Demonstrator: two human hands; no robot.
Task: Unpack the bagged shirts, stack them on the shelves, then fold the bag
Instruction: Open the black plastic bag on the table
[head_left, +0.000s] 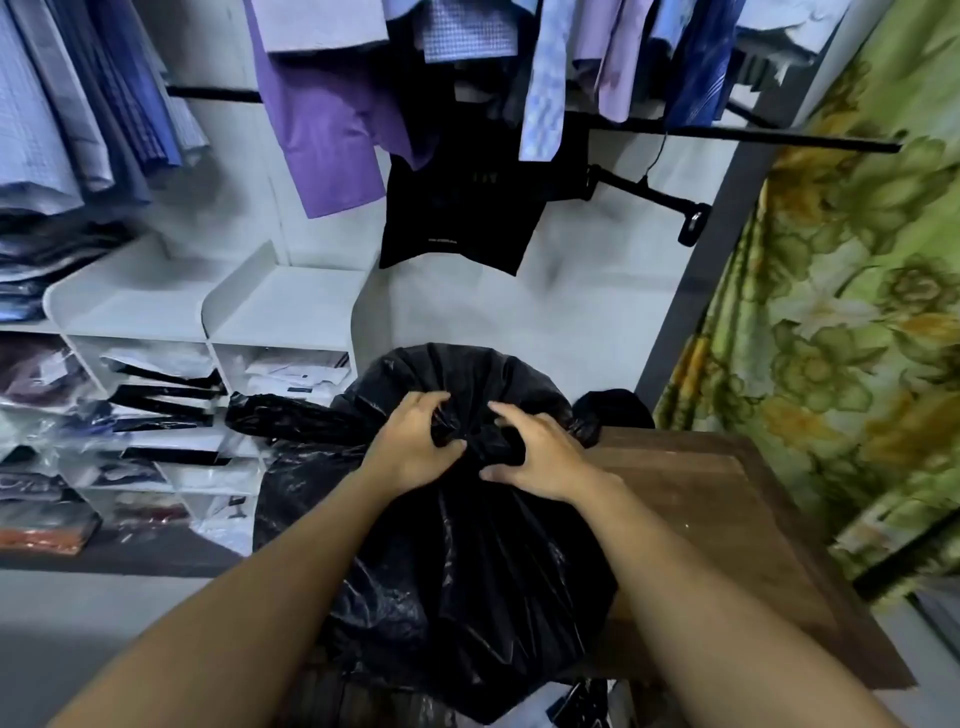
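Starting w/ the biggest: white shelves (280, 306) run along the left wall, and their lower cubbies hold packaged shirts (156, 374) in clear wrap. Above hangs a rail of shirts (322, 130) in blues and purples, plus a dark garment. A green floral curtain (831, 338) covers the right side.

Next down, the black plastic bag (467, 571) sits bulging in the centre foreground. It leans against a wooden table (717, 519) on its right, w/ the shelves just beside it on the left. Its top is gathered into a bunch (467, 431), and nothing inside shows.

Both hands are on that bunch. The left hand (410, 441) pinches a fold of plastic between thumb and curled fingers. The right hand (540, 457) claws onto the plastic from the other side, fingers bent and thumb underneath, so it looks to be grasping the bag too.

Progress: very early, approx. step one. The bag looks shut and full, so probably no shirts are out of it yet. Can't tell whether the packs on the shelves came from it. Left to do: open the neck, pull the shirts out, stack them on the shelves, fold the bag.
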